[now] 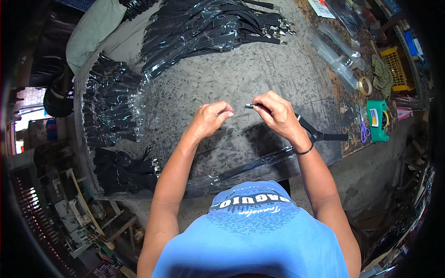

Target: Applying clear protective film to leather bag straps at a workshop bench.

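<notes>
"What writing surrounds you at the table [208,78]?"

"Bold block letters and white script cross your blue shirt [252,248]; to your right, a green tape dispenser [376,129] wears a pale label, its print too small to tell."

"And your hands?"

"Both forearms reach forward, wrists bent inward, hands near each other but apart. Your right hand [278,113] pinches a small dark clip [249,106] between thumb and fingers; a black strap [331,137] lies beside that wrist. Your left hand [212,119] has thumb and fingertips drawn together; whether anything sits between them, we cannot tell."
</notes>
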Motion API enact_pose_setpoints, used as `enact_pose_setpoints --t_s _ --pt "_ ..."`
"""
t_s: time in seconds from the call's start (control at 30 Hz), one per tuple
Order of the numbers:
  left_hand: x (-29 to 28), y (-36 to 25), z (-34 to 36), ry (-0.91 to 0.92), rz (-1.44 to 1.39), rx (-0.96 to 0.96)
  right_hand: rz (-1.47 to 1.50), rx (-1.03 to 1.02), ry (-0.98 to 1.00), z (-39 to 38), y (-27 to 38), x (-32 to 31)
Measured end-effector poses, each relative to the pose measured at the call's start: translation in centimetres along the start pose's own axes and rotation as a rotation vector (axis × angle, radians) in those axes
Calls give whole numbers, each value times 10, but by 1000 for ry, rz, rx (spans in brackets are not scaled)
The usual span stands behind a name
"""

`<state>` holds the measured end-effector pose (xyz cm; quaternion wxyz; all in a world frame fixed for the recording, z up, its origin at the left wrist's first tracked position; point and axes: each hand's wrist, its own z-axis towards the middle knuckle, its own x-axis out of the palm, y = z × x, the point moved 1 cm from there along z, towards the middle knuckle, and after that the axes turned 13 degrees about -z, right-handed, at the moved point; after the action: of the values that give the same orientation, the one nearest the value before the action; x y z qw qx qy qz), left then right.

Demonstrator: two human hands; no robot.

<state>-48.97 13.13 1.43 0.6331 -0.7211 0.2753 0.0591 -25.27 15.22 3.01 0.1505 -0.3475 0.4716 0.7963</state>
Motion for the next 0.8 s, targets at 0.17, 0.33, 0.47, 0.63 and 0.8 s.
enact_pose_setpoints --t_s 0.17,0.33,0.47,0.63,0.8 --pt "2 -5 0 26 69 43 -21 -13 30 -1 -1 1" --pt "2 -1 7 152 84 -5 -43 -22 138 0 -7 6" --pt "0 6 16 340 -132 -144 7 -14 179 2 -12 8" --pt "2 17 25 465 -311 -224 122 47 334 8 -21 9" --pt "11 27 27 559 -617 -324 310 159 487 15 -30 7"
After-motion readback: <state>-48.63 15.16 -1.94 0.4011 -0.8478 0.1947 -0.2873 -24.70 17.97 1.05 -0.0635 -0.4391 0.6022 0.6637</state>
